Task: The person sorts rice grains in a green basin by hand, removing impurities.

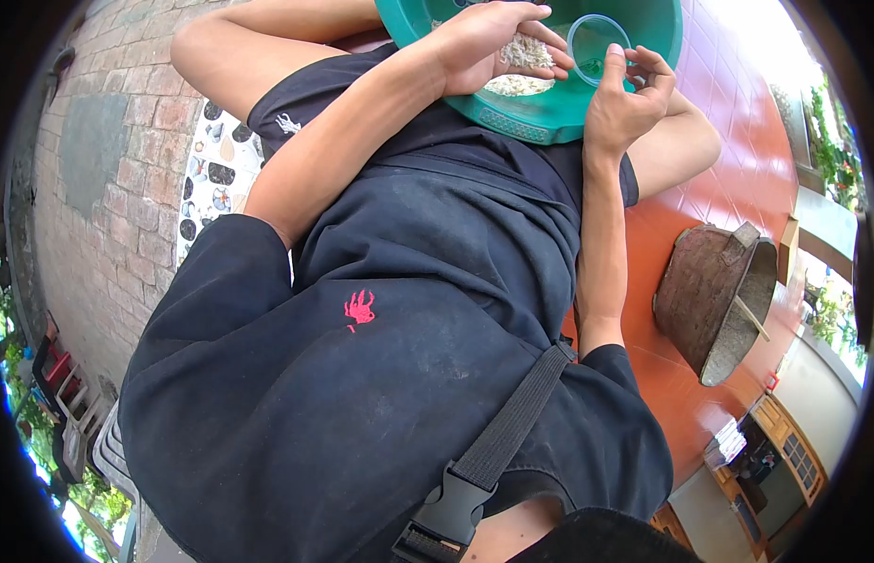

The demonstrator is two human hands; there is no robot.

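Note:
A green plastic basin (540, 127) rests on my lap at the top of the view, its far part cut off by the frame. White grains that look like rice (519, 85) lie in it. My left hand (484, 42) is palm up over the basin, fingers stretched to the right, with a small heap of rice (525, 51) on them. Just right of those fingertips, my right hand (629, 98) pinches a clear round plastic cup (598, 21) by its rim between thumb and fingers. The cup's mouth faces me, and green shows through it.
A brown basket-like container (705, 291) with a stick (751, 319) in it stands on the red tiled floor (644, 253) to the right. Brick paving (141, 141) lies to the left, beside a pebble-patterned seat (212, 169). Stacked chairs (76, 394) are at lower left.

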